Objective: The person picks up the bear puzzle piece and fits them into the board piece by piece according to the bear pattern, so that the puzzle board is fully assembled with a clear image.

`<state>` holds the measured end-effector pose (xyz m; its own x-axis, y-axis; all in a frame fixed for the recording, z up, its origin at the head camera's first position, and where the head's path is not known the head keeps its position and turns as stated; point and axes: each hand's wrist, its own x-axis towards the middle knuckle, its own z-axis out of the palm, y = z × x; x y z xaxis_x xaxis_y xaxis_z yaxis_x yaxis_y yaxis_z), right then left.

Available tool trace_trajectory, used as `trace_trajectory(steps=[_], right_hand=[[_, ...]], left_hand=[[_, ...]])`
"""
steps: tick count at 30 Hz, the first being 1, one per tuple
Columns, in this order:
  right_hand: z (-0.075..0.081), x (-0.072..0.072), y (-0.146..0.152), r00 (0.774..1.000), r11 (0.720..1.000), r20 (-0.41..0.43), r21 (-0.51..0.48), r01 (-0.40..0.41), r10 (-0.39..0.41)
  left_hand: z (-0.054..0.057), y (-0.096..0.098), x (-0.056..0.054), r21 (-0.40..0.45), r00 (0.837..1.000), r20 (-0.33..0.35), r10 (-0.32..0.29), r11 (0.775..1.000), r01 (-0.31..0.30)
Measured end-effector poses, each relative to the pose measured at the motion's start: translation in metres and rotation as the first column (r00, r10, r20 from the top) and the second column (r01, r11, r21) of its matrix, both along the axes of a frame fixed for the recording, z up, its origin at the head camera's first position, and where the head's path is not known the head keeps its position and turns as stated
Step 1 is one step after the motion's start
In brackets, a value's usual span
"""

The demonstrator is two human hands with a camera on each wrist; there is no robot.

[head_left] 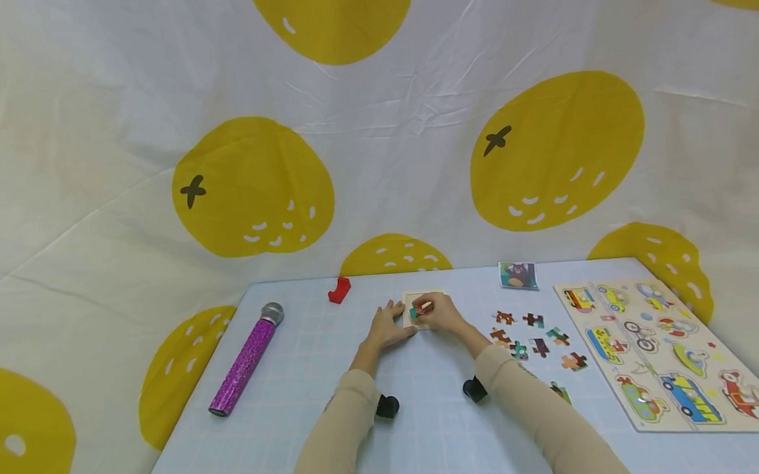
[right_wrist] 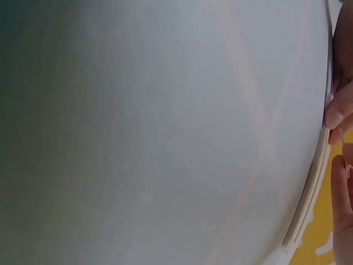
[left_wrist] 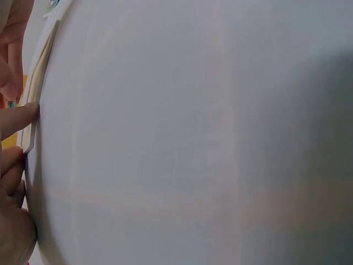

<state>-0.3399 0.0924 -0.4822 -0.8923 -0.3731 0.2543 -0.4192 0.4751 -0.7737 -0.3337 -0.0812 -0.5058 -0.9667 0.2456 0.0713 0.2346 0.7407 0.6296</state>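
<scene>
A small light wooden puzzle tray (head_left: 424,293) lies flat near the back middle of the table. My left hand (head_left: 384,329) is at its left side, fingers spread along the edge and thumb reaching to the front corner. In the left wrist view the thumb (left_wrist: 21,117) touches the tray's rim. From the right, my right hand (head_left: 443,313) reaches over the tray and pinches a teal jigsaw piece (head_left: 413,312) between thumb and fingers. That hand partly covers the tray's inside. Several loose jigsaw pieces (head_left: 539,347) are scattered to its right.
A picture card of a bear (head_left: 517,275) lies at the back. On the right is a wooden vehicle puzzle board (head_left: 650,356). A glittery purple microphone (head_left: 246,364) lies on the left, and a red curved piece (head_left: 339,291) near the back edge. One jigsaw piece (head_left: 560,392) sits beside the right sleeve.
</scene>
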Motion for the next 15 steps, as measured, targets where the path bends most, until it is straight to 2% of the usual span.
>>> trace_trajectory(steps=[5, 9, 15], right_hand=[[0.0017, 0.0007, -0.0011, 0.996, 0.998, 0.079, 0.050, -0.048, 0.044], [-0.0001, 0.0004, -0.0030, 0.992, 0.993, 0.120, 0.112, -0.043, 0.030], [-0.0019, 0.0012, -0.0062, 0.997, 0.984, 0.080, 0.173, -0.037, 0.023]], left_hand=[[0.0004, 0.0003, -0.0003, -0.001, 1.000, 0.002, 0.005, 1.000, -0.005], [0.0002, 0.0008, -0.0006, -0.005, 0.999, 0.036, 0.025, 1.000, -0.025], [0.0006, 0.0009, 0.0001, 0.006, 0.999, 0.042, 0.026, 1.000, -0.027]])
